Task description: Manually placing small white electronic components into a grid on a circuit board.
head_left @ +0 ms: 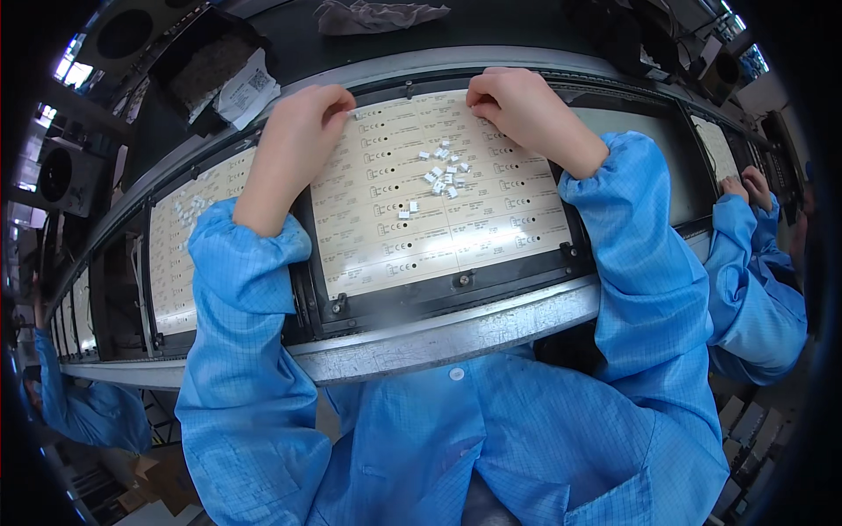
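A pale circuit board panel (421,244), printed with rows of dark markings, lies in a black frame in front of me. My left hand (303,123) is at the panel's far left corner, its fingers pinched together. My right hand (519,103) is at the far right corner with thumb and fingers also closed together. Whatever either hand pinches is hidden or too small to make out. Between the hands, small white block connectors (436,182) lie in a loose pile right of the panel's middle. Two more connectors (409,210) sit close together, left of the pile.
A metal rail (447,337) runs along my side of the line. Another panel (175,280) with white pieces stands at left. Beyond the line are a black bin (206,74) and a grey cloth (377,16). At right, a co-worker's hands (745,186) touch a further panel (715,149).
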The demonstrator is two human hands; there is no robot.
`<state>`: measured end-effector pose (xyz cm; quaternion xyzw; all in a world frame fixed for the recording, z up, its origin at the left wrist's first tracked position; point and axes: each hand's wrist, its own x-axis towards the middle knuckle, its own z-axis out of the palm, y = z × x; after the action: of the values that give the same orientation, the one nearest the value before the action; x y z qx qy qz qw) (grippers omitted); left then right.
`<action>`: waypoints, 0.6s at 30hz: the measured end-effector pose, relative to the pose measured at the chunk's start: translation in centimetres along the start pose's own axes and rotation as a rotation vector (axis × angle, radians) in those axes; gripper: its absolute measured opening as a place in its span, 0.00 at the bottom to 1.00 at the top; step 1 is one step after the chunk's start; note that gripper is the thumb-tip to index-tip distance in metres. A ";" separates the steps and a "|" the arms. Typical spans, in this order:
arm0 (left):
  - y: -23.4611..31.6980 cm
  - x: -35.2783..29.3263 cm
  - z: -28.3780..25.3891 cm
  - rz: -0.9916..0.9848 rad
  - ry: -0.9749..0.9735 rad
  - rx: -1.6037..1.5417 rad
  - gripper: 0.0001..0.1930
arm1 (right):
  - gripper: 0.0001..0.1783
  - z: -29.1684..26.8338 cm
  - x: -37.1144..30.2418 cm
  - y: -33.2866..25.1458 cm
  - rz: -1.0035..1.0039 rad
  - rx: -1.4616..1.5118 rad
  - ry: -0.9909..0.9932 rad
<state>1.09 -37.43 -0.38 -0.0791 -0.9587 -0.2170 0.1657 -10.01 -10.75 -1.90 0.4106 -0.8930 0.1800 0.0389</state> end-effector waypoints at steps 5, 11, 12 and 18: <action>0.1 0.1 0.8 0.024 -0.011 0.026 0.07 | 0.07 -0.1 -0.4 -0.1 -0.073 -0.048 0.074; 0.2 0.0 0.9 0.033 -0.051 -0.015 0.07 | 0.09 -0.9 -1.5 -2.9 -0.246 0.306 -0.158; 0.3 0.1 0.8 0.040 -0.058 -0.008 0.07 | 0.09 -0.9 -1.6 -3.0 -0.269 0.302 -0.186; 0.3 0.1 0.5 0.015 -0.106 -0.055 0.07 | 0.09 -0.1 -1.8 -1.8 -0.310 0.278 -0.068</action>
<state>0.93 -36.92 -0.63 -0.1023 -0.9592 -0.2375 0.1141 -7.52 -10.51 -1.64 0.5502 -0.7867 0.2792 -0.0209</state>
